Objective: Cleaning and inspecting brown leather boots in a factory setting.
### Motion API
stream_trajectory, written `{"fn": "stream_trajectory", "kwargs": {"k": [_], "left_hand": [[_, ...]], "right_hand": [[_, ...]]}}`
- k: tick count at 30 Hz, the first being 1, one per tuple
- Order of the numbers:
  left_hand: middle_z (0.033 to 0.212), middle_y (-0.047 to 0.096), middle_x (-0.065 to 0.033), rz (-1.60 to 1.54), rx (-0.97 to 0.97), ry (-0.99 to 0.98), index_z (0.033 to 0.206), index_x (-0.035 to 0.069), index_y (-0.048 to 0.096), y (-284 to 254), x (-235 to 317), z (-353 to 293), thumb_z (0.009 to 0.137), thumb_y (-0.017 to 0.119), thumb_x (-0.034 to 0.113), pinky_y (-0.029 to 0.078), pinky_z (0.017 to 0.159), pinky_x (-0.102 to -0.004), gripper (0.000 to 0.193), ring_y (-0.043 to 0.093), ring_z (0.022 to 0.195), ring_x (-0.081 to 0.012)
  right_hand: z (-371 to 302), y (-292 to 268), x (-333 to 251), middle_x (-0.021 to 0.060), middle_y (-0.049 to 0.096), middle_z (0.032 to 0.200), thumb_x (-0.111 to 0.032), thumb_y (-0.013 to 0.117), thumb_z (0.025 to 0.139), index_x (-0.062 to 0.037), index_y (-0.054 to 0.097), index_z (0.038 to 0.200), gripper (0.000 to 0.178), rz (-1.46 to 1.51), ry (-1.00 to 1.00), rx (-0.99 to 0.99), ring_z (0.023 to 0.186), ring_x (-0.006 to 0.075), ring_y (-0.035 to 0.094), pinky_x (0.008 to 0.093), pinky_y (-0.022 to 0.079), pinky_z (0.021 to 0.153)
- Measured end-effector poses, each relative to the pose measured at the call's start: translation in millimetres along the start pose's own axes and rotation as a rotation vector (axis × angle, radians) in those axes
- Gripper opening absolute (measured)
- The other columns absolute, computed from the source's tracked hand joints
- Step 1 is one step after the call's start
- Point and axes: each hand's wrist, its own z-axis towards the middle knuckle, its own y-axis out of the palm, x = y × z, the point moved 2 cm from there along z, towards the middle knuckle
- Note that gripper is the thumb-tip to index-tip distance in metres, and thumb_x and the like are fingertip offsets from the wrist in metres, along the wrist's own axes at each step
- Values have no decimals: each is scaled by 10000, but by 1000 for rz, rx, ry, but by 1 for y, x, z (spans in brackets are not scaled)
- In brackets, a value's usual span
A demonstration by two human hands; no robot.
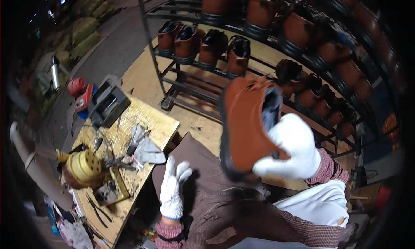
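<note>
A brown leather ankle boot (245,119) with a dark sole is held up over my lap. My right hand (292,147), in a white glove, grips it at the heel and collar, with the thumb on the outside and the other fingers partly hidden by the upper. The boot's dark opening faces right, toward the hand. My left hand (173,188), also in a white glove, is raised above the dark apron (194,162) on my knee. Its fingers are stretched out and hold nothing.
At left stands a wooden workbench (147,115) bearing a dark toolbox (109,101), a yellow round tool head (83,168), pliers (100,212) and a crumpled grey cloth (148,150). Ahead and to the right, a metal rack (190,90) carries rows of brown boots (238,57).
</note>
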Motion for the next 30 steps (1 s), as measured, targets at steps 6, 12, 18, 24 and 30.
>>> {"fn": "stream_trajectory", "kwargs": {"k": [6,12,18,24,30], "left_hand": [[1407,574,-228,114,67,-30,1629,19,229,-28,-27,-12,1027,455,650,469,1079,-422,901,625,1170,-279],[1405,574,-227,62,324,-22,1624,22,254,-57,-23,-48,1027,449,658,468,1073,-435,894,620,1173,-281],[1438,551,-225,-48,217,125,1614,-37,222,-42,-17,-49,1050,548,472,447,1104,-412,826,601,1228,-279],[1488,508,-204,-228,141,107,1631,-5,206,-35,-30,-73,1048,527,468,369,1167,-420,816,545,1303,-290],[1534,455,-175,-964,-115,464,1555,71,355,-110,-53,-85,995,447,705,429,1165,-507,852,488,1373,-354]], "right_hand": [[18,17,182,226,673,750,-463,715,790,0,729,784,464,-453,457,-81,750,383,702,444,549,695],[78,54,215,148,668,1010,-474,714,877,-91,676,1202,504,-748,447,208,921,341,686,426,559,808],[120,115,221,176,742,1059,-464,648,890,-57,735,1035,441,-419,739,-59,984,396,708,486,565,838],[46,83,-45,103,655,738,-289,827,812,-52,752,901,264,212,-31,51,620,266,615,379,470,579],[38,171,-121,90,720,1089,-334,768,832,-85,695,1233,478,461,-806,-682,665,227,663,351,511,578]]}}
